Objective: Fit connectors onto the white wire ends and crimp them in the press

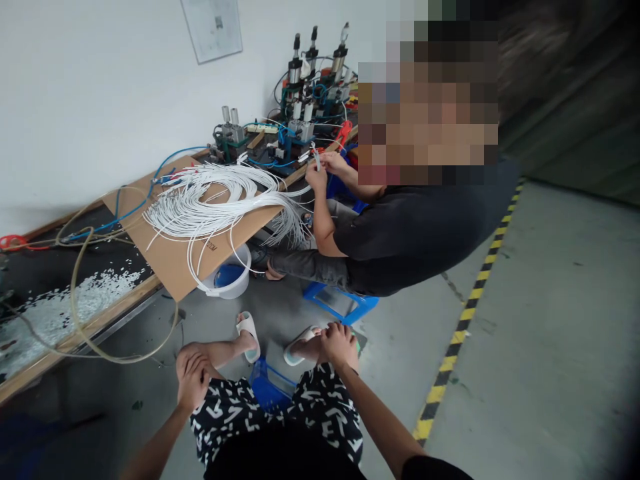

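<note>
My left hand (194, 379) lies over my left knee, its fingers draped across the skin and nothing in it. Resting on the other knee is my right hand (340, 345), also with no object and its fingers laid out. Both are away from the workbench. In front of me, a large looped bundle of white cables (215, 207) sits on a cardboard sheet (173, 273) at the bench edge. A seated co-worker (415, 227) in a dark shirt holds cable ends in both hands (323, 170) by the bench.
Bench machines with upright cylinders (295, 73) stand near the wall. Small white scraps (85, 300) cover the bench at left, crossed by beige hoses (75, 287). Below the cardboard is a white bucket (237, 283). A blue stool (343, 310) supports the co-worker. Yellow-black tape (470, 307) marks the floor.
</note>
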Demonstrator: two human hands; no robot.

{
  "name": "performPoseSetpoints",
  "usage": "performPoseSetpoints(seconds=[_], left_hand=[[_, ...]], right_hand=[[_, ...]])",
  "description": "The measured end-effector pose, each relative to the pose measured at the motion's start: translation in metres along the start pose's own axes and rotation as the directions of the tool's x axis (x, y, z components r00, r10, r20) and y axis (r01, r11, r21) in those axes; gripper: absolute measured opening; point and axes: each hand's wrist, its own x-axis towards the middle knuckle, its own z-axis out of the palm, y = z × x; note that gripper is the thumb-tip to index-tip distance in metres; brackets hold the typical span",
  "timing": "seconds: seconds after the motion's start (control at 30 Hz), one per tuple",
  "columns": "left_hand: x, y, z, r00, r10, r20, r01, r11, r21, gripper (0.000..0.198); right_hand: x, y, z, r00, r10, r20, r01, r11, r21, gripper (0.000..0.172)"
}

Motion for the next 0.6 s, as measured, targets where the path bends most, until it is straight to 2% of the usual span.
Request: performPoseSetpoints(seconds=[0.2, 0.37, 0.43, 0.53, 0.6], left_hand=[[0.03, 0.024, 0.009, 0.994, 0.107, -0.011, -0.108, 0.993, -0.04, 0.035], [0.052, 0.048, 0.028, 0.995, 0.0, -0.102, -0.002, 1.0, -0.012, 0.051], [0.062, 0.059, 0.037, 0.995, 0.014, -0.096, -0.017, 0.999, -0.038, 0.055], [0.077, 0.08, 0.047, 0.992, 0.115, -0.054, -0.119, 0.99, -0.08, 0.058], [0.086, 0.096, 0.05, 0.984, 0.178, -0.026, -0.18, 0.98, -0.089, 0.058]], right_hand=[[-0.002, -0.036, -0.002, 0.974, -0.215, -0.067, 0.219, 0.974, 0.055, 0.034], [-0.008, -0.079, 0.0, 0.922, -0.375, -0.101, 0.386, 0.911, 0.143, 0.028], [-0.01, -0.098, 0.006, 0.906, -0.415, -0.088, 0.424, 0.886, 0.189, 0.025], [-0.014, -0.127, 0.024, 0.876, -0.48, -0.046, 0.469, 0.826, 0.313, 0.021], [-0.016, -0.145, 0.04, 0.835, -0.55, -0.004, 0.505, 0.763, 0.403, 0.021]])
